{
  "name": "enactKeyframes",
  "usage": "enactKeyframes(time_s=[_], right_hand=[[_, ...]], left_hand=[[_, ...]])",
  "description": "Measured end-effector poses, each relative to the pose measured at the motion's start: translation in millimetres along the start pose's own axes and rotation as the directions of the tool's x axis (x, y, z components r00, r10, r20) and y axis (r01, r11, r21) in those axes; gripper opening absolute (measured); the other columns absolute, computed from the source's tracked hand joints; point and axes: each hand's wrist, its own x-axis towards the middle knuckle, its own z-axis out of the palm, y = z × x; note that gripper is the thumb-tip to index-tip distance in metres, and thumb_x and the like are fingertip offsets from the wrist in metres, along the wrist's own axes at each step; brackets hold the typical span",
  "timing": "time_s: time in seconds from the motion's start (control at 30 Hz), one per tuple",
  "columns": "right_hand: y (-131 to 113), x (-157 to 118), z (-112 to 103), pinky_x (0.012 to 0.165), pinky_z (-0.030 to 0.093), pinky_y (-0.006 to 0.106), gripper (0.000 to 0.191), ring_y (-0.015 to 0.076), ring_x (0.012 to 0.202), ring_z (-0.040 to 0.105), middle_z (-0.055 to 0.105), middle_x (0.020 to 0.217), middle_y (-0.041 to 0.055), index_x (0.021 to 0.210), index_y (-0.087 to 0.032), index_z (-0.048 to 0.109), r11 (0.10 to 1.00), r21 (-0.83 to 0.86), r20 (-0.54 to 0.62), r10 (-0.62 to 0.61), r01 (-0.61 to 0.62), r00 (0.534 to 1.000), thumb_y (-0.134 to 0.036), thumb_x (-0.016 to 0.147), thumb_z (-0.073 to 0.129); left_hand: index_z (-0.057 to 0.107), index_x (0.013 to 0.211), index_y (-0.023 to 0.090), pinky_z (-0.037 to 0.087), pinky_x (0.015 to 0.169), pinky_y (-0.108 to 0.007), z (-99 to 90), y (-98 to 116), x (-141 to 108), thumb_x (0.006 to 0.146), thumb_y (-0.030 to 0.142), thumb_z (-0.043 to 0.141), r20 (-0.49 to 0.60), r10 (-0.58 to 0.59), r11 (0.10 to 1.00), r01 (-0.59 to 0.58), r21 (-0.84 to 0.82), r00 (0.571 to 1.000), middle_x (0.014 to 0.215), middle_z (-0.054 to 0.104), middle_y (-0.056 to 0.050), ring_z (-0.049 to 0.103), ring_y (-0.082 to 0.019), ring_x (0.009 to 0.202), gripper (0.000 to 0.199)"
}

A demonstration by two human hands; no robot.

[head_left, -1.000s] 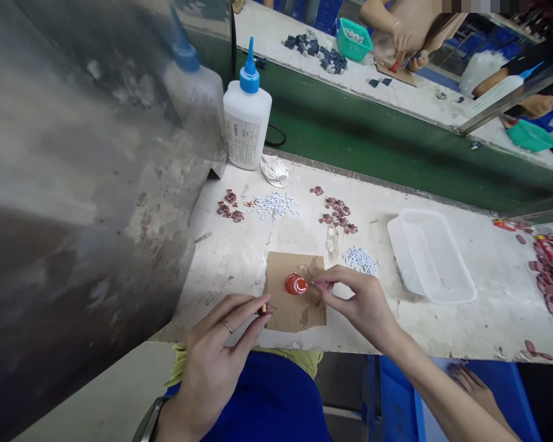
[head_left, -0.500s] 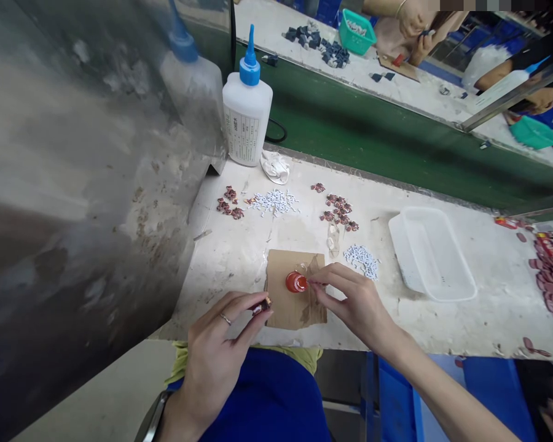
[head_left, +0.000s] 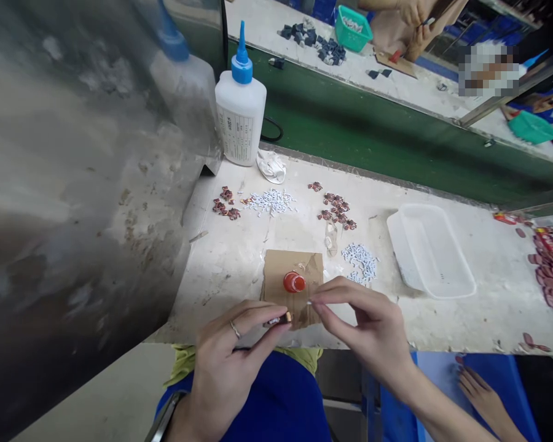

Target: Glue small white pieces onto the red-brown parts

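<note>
Between thumb and fingertips, my left hand grips a small dark brown figure piece with a pale end, above the cardboard's front edge. My right hand pinches a tiny white piece just to its right, apart from the brown one. A small red pot stands on a square of brown cardboard beyond both hands. Tiny pale pieces lie in a left pile and a right pile. Brown figure pieces sit in a left cluster and a right cluster.
A white bottle with a blue nozzle stands by the metal panel on the left. A white plastic tray is at right, with reddish-brown discs farther along. Other people's hands show across the divider and at lower right.
My right hand has drawn back from the red pot towards me, with the tiny white piece now visible. My left hand has shifted right with the brown piece. The view has moved slightly.
</note>
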Motion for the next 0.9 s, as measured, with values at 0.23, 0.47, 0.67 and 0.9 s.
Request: enactKeyframes(time_s=[0.23,0.47,0.67,0.9], right_hand=[[-10.1,-6.7,9.9,0.077,0.061,0.032,0.025,0.0150,0.089,0.073,0.079,0.094,-0.0003,0.103,-0.027,0.078,0.991,0.133,0.046,0.007,-0.013,0.999,-0.007,0.090,0.071],[-9.0,-8.5,11.2,0.074,0.062,0.026,0.022,0.0133,0.088,0.075,0.078,0.098,0.0038,0.108,-0.021,0.076,0.993,0.003,0.080,-0.114,0.114,0.990,-0.006,0.093,0.068],[-17.7,-13.8,7.8,0.076,0.064,0.023,0.027,0.0141,0.091,0.075,0.076,0.107,0.0105,0.120,-0.014,0.070,0.887,-0.320,0.172,-0.291,0.333,0.941,-0.002,0.097,0.060],[-24.6,1.6,13.1,0.078,0.067,0.028,0.025,0.0159,0.087,0.077,0.079,0.099,0.0031,0.113,-0.023,0.074,0.994,0.085,0.119,0.052,-0.062,0.991,-0.022,0.089,0.079]], left_hand=[[0.070,0.105,0.027,0.057,0.091,-0.006,2.7,3.4,1.8,0.090,0.013,0.073,0.056,-0.028,0.997,0.032,-0.067,0.998,0.101,0.076,0.011,0.073,-0.001,0.091,0.021],[0.071,0.106,0.027,0.056,0.095,-0.005,1.3,-1.1,-3.0,0.089,0.013,0.075,0.039,-0.008,0.999,0.009,-0.035,0.999,0.103,0.077,0.011,0.073,-0.001,0.092,0.022],[0.075,0.102,0.028,0.060,0.092,-0.009,4.2,1.4,-3.2,0.085,0.010,0.077,0.015,-0.044,0.995,0.045,-0.092,0.999,0.102,0.078,0.009,0.075,-0.004,0.090,0.024],[0.075,0.105,0.035,0.060,0.081,-0.006,4.2,4.1,-1.2,0.084,0.015,0.078,-0.034,-0.214,0.968,0.207,-0.144,0.976,0.095,0.079,0.013,0.077,-0.005,0.081,0.029]])
